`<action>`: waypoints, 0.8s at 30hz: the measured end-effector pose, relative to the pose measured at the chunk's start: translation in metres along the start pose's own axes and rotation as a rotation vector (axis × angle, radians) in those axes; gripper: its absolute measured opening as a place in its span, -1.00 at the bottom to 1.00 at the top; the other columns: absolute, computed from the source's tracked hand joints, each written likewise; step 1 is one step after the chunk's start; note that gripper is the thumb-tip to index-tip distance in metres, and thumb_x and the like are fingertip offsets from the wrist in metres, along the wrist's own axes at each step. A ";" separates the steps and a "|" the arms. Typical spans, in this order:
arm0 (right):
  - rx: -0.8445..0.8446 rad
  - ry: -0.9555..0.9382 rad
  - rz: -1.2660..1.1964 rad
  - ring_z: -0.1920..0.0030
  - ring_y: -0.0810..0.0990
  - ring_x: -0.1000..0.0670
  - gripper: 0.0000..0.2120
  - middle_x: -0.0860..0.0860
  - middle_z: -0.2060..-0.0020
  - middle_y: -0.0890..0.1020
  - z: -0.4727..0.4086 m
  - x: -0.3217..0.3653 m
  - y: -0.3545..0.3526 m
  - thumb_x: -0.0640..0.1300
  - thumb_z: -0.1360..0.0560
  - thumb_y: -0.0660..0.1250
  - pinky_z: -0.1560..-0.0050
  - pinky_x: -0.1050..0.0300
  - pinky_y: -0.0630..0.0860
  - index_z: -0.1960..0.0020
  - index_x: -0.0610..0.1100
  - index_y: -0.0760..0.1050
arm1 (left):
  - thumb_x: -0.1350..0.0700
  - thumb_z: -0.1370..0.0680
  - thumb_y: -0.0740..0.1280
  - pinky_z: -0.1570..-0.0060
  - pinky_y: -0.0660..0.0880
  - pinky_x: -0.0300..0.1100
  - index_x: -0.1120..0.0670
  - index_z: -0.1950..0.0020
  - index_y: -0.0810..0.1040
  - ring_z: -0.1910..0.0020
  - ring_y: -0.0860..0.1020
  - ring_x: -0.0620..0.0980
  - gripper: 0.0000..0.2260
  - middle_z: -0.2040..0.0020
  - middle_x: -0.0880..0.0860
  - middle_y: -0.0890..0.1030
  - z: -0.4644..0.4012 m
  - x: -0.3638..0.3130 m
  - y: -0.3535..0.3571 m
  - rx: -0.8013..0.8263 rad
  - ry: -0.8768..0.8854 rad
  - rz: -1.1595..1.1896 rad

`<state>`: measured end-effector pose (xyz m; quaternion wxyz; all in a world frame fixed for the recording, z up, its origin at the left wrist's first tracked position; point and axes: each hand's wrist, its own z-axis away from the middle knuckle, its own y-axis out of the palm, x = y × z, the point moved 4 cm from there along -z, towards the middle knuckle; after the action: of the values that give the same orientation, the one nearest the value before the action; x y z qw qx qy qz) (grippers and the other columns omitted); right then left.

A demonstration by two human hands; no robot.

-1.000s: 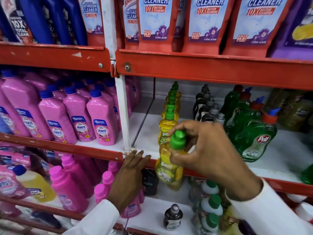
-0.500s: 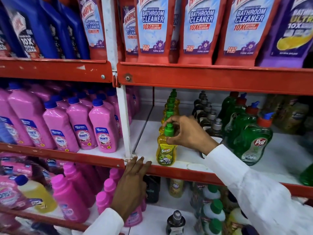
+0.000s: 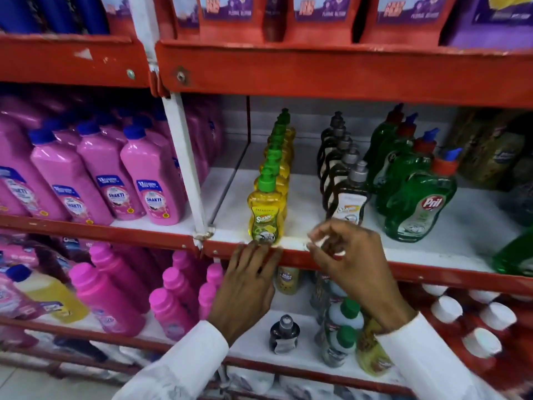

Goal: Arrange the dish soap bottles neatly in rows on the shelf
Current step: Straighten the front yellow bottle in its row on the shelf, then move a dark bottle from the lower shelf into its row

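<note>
A yellow dish soap bottle (image 3: pixel 266 215) with a green cap stands upright at the front of a straight row of like bottles (image 3: pixel 279 145) on the white middle shelf (image 3: pixel 305 203). To its right run a row of dark bottles with grey caps (image 3: pixel 344 180) and a row of green Pril bottles (image 3: pixel 418 197). My left hand (image 3: pixel 248 281) rests on the red shelf edge just below the front yellow bottle, fingers spread. My right hand (image 3: pixel 349 255) hovers at the shelf edge right of that bottle, fingers loosely curled, holding nothing.
Pink Shakti bottles (image 3: pixel 115 183) fill the left bay. On the lower shelf stand a small dark bottle (image 3: pixel 284 333), green-capped bottles (image 3: pixel 343 327) and pink bottles (image 3: pixel 173 298). Red bottles with white caps (image 3: pixel 476 327) sit lower right. Cleaner pouches (image 3: pixel 323 15) hang above.
My right hand set the yellow bottle at the front of its row, let go and drew back to the shelf edge. My left hand slid right along the edge.
</note>
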<state>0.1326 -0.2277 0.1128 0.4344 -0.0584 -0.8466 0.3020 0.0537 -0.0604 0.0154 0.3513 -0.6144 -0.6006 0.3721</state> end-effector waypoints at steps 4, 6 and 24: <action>0.130 0.228 -0.011 0.29 0.66 0.17 -0.82 0.08 0.25 0.73 0.058 -0.067 0.049 -0.30 -0.38 0.50 0.19 0.27 0.59 0.10 -0.05 0.65 | 0.12 -0.49 0.28 -0.51 0.24 0.17 0.10 -0.51 0.31 -0.41 0.39 0.21 -0.44 -0.39 0.17 0.49 -0.001 0.000 0.011 0.017 -0.015 0.026; 0.240 0.301 0.091 0.21 0.66 0.08 -0.79 0.02 0.10 0.72 0.076 -0.093 0.084 -0.20 -0.39 0.49 0.12 0.19 0.59 -0.02 -0.08 0.63 | 0.13 -0.50 0.25 -0.53 0.21 0.17 0.09 -0.52 0.28 -0.41 0.36 0.19 -0.43 -0.39 0.17 0.48 -0.001 -0.001 0.011 0.035 -0.024 0.050; 0.282 0.287 0.197 0.20 0.66 0.11 -0.71 0.09 0.21 0.72 0.062 -0.059 0.057 -0.11 -0.19 0.56 0.13 0.20 0.60 0.10 -0.05 0.68 | 0.24 -0.45 0.38 -0.53 0.13 -0.08 0.10 -0.47 0.39 -0.42 0.45 0.07 -0.42 -0.41 0.09 0.53 -0.002 0.007 -0.005 0.072 -0.034 0.089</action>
<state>0.1115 -0.2309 0.0122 0.5228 -0.1218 -0.7157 0.4467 0.0535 -0.0535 0.0204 0.3459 -0.6209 -0.5648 0.4193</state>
